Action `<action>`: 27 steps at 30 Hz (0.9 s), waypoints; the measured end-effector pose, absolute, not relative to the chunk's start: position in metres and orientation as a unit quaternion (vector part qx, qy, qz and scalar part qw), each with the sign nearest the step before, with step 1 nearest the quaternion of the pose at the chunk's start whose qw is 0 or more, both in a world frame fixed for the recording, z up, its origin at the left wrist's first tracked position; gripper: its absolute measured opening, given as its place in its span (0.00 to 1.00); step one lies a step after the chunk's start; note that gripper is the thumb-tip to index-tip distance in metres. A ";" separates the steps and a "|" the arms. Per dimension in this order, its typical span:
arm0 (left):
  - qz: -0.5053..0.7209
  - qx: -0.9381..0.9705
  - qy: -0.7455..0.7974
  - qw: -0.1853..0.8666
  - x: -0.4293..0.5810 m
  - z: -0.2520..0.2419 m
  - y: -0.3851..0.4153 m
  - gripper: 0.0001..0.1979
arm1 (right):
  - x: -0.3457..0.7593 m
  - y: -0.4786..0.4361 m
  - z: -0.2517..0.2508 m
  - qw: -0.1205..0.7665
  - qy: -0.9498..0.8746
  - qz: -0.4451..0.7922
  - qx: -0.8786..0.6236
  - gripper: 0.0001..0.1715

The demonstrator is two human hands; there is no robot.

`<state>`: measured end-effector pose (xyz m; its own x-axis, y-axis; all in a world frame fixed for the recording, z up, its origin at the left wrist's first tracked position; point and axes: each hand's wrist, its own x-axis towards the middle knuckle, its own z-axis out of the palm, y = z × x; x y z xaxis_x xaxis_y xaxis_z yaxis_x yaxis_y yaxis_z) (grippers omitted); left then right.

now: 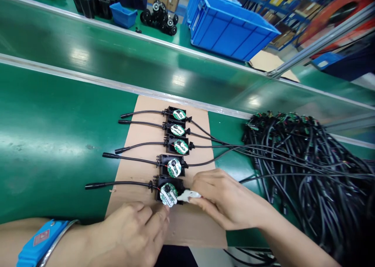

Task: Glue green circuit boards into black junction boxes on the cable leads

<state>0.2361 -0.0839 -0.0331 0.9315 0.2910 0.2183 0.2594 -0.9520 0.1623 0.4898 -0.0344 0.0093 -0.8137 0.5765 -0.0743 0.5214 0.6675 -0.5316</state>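
Note:
My right hand [225, 198] grips a white squeeze tube [190, 196], its pointed tip at the right edge of the nearest round circuit board [168, 194]. White paste lies in strips on that green board. The fingers of my left hand [137, 230] are curled together, with the fingertips at the board's lower edge. Beneath the board is an open black housing [158, 196] with cables leaving both sides. Beyond it, several similar housings form a column, each bearing a round board, such as this one [174, 168], also with white paste.
A cardboard sheet [193, 228] lies under the housings on the green table [58, 142]. At right is a big heap of black cables [293, 173]. Past a metal-edged divider stand a blue crate [228, 29], a small blue bin [123, 16] and black wheel-like parts [159, 17].

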 end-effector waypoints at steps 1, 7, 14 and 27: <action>0.130 0.978 0.145 0.068 0.236 -0.035 -0.085 0.16 | 0.493 -0.034 0.012 0.059 -0.904 0.283 -0.314 0.12; 0.192 0.940 0.201 0.200 0.237 -0.026 -0.080 0.16 | 0.507 -0.049 0.004 0.254 -0.784 0.386 -0.414 0.09; 0.380 0.657 0.320 0.566 0.284 -0.001 -0.048 0.19 | 0.443 -0.072 -0.036 0.580 -0.436 0.543 -0.423 0.19; 0.427 0.599 0.390 0.554 0.336 0.028 0.009 0.19 | 0.487 -0.034 0.021 0.473 -0.721 0.060 -0.503 0.21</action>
<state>0.3360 0.0093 0.0284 0.3302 0.9405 0.0798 -0.0059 -0.0825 0.9966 0.4869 -0.0335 0.0213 -0.0471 0.7820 0.6215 0.6688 0.4868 -0.5618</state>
